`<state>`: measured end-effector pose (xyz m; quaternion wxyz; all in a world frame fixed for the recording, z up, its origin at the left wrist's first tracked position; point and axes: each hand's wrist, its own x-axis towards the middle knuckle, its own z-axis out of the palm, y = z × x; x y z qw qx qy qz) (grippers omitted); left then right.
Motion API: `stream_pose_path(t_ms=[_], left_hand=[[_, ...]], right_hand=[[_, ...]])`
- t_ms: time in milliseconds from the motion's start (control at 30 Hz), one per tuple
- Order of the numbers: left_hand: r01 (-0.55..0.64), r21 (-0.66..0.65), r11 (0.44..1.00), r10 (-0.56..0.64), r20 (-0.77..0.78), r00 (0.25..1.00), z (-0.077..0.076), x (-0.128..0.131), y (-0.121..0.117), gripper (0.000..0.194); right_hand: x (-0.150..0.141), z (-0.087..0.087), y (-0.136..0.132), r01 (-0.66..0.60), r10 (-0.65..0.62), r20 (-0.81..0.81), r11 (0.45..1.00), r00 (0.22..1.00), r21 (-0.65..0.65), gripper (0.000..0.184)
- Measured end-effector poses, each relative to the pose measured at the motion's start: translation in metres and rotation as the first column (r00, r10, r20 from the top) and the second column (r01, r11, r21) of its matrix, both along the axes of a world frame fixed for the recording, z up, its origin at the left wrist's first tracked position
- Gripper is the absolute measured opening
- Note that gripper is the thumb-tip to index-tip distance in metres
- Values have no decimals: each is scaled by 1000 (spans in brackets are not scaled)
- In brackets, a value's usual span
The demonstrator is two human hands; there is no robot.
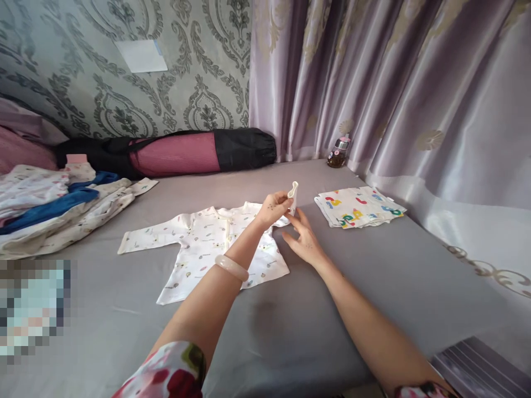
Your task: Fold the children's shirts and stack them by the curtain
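Observation:
A small white baby shirt (199, 246) with a fine print lies spread flat on the grey bed sheet (373, 276), its left sleeve stretched out. My left hand (274, 209), with a pale bangle on the wrist, pinches the cuff of the right sleeve (293, 192) and lifts it above the shirt. Just to the right, my right hand (305, 239) rests low with its fingers stretched out, touching the sleeve near the shirt's edge.
A folded stack of white clothes with coloured letters (359, 205) lies to the right. A heap of unfolded garments (53, 207) sits at the left. A rolled mat in a black bag (174, 152), a small bottle (338, 152) and purple curtains (394, 83) line the back.

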<state>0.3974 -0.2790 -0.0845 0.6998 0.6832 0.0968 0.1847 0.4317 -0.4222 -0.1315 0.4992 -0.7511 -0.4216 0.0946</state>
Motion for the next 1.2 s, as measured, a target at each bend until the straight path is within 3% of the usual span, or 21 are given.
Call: stream_pose_path(t_ms=[133,233,333,433,500,633,767,967,1200], left_hand=[[95,179,979,-89,-44,995,0,-5,-2,28],[-64,327,943,103,-103,989,-6,-9,8,28],[-217,478,851,337,-181,924,-18,-20,27,28],[-207,637,743,461,-262,848,-32,-38,44,34],[-145,720,679,475,-280,834,-41,-49,50,36],[-33,835,549,396,-225,890,-60,-60,48,37],[72,870,488,393,-293,872,-66,-62,40,45],[215,873,437,422,-410,809,-55,-62,31,59],[321,809,492,366,-527,767,-46,-56,37,73]], right_hand=[[6,-12,6,25,-24,-90,1000,996,10,73],[9,-15,7,146,-144,-351,989,925,-21,82],[15,-12,7,228,-198,-551,974,810,-15,81],[22,-8,8,335,-206,-682,940,702,60,67],[26,-6,9,392,-170,-771,913,614,111,55],[32,-4,11,454,-119,-859,880,498,142,38],[38,6,17,471,-129,-847,869,516,155,36],[39,33,43,506,-92,-807,819,584,272,41],[11,60,79,526,-38,-763,746,645,408,38]])
